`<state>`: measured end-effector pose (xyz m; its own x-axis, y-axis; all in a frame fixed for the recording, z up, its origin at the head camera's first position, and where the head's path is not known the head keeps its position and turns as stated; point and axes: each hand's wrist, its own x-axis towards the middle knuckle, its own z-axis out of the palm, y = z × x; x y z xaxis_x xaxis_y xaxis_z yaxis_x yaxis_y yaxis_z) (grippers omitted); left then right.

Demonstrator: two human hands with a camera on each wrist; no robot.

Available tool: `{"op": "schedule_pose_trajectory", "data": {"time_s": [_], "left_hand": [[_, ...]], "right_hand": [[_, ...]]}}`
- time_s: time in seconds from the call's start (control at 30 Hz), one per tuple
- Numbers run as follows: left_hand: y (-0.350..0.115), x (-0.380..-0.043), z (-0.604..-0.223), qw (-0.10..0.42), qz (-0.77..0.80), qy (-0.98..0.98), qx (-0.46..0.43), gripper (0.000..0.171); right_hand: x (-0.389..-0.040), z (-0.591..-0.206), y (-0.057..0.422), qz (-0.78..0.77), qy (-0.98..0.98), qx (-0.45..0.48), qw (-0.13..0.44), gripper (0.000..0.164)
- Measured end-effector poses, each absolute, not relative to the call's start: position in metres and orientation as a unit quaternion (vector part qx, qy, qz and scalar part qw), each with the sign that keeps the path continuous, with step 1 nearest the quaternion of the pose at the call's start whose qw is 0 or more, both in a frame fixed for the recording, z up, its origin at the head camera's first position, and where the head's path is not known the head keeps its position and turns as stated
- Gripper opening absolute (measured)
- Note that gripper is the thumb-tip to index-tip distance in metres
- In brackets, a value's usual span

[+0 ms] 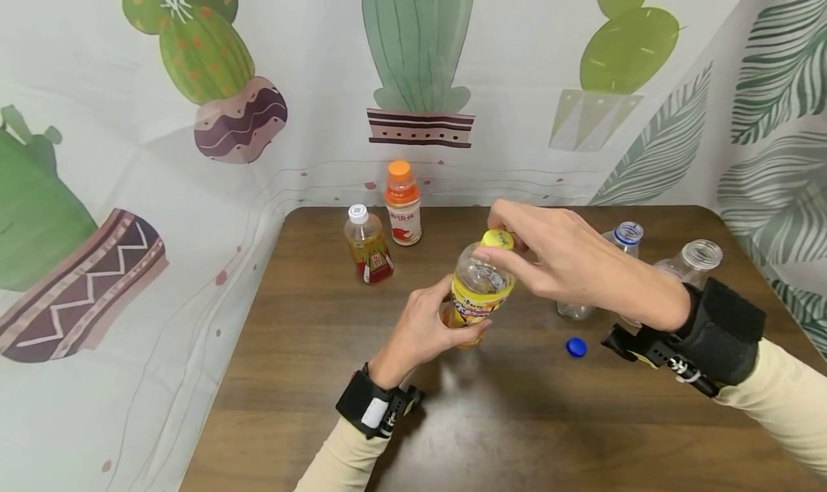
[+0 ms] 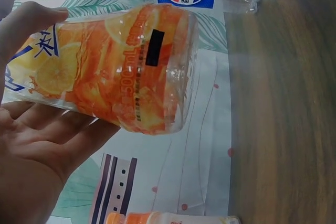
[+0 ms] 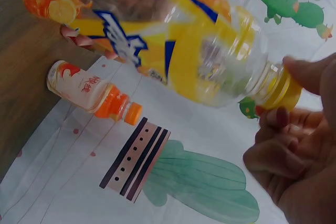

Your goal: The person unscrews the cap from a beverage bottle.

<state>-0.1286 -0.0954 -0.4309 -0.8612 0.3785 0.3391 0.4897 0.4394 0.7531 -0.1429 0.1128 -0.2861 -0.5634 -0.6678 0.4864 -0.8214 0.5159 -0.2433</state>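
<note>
My left hand grips a clear plastic drink bottle round its yellow and orange label, thumb on one side and fingers on the other. In the left wrist view, orange slices and "500mL" show on the label near the bottle's base. My right hand pinches the yellow cap between thumb and fingers. That cap sits on the bottle's neck, as the right wrist view shows. On the table to the right of the bottle lies a loose blue cap.
Behind the hands stand a white-capped bottle and an orange-capped bottle. Two uncapped clear bottles are at the right, one with a blue neck ring, the other partly behind my right wrist. A cactus-print cloth hangs behind the wooden table.
</note>
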Motion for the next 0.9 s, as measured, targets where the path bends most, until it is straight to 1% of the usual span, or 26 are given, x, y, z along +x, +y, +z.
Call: {"op": "schedule_pose_trajectory", "data": {"time_s": [0.27,0.47,0.6,0.77,0.83,0.9], "left_hand": [[-0.098,-0.128,-0.433,-0.007,-0.489,-0.828,-0.273,0.050],[-0.099,-0.133,-0.435,-0.054,-0.502,-0.810,-0.299,0.050],[-0.098,-0.135,-0.438,-0.074,-0.511,-0.803,-0.299,0.049],[-0.099,-0.137,-0.443,-0.070,-0.509,-0.810,-0.282,0.050],[-0.100,-0.137,-0.444,-0.069,-0.509,-0.811,-0.281,0.051],[-0.100,-0.138,-0.445,-0.061,-0.506,-0.812,-0.283,0.050]], "right_hand": [[-0.148,-0.287,0.119,0.220,-0.829,0.496,0.136,0.016],[-0.146,-0.283,0.122,0.187,-0.825,0.523,0.099,0.013],[-0.145,-0.278,0.123,0.167,-0.833,0.521,0.083,0.020],[-0.145,-0.277,0.125,0.170,-0.843,0.507,0.063,0.024],[-0.143,-0.277,0.126,0.168,-0.855,0.488,0.051,0.030],[-0.141,-0.276,0.127,0.165,-0.872,0.459,0.042,0.043]]}}
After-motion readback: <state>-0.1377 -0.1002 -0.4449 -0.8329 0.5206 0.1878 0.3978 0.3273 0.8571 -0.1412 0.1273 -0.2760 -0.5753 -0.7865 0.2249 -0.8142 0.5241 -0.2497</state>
